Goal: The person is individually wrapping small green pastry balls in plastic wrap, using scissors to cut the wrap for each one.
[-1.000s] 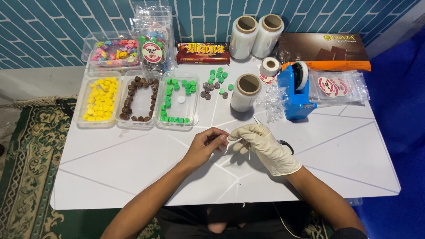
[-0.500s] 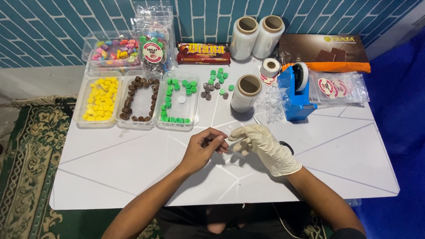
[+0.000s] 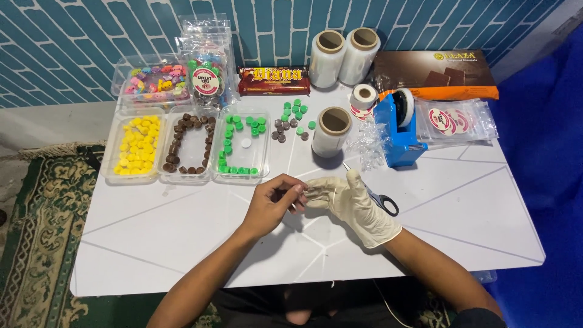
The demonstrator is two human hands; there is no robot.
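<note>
My bare left hand (image 3: 273, 205) and my right hand (image 3: 351, 201), in a pale latex glove, meet fingertip to fingertip over the middle of the white table (image 3: 152, 243). Between the fingers of my left hand sits a small dark piece (image 3: 280, 195), mostly hidden. The gloved thumb and fingers press against it from the right, while the gloved index finger points up. Whether clear film is around the piece cannot be told.
Scissors (image 3: 384, 201) lie just behind my right hand. Further back stand trays of yellow (image 3: 135, 149), brown (image 3: 187, 146) and green (image 3: 242, 146) pieces, loose pieces (image 3: 291, 120), a film roll (image 3: 331, 130), a blue tape dispenser (image 3: 398, 132), a sticker bag (image 3: 456, 119) and a brown box (image 3: 443, 73).
My left fingers have curled in over the small dark piece, and the gloved index finger has lifted. Both hands stay at the same spot on the table.
</note>
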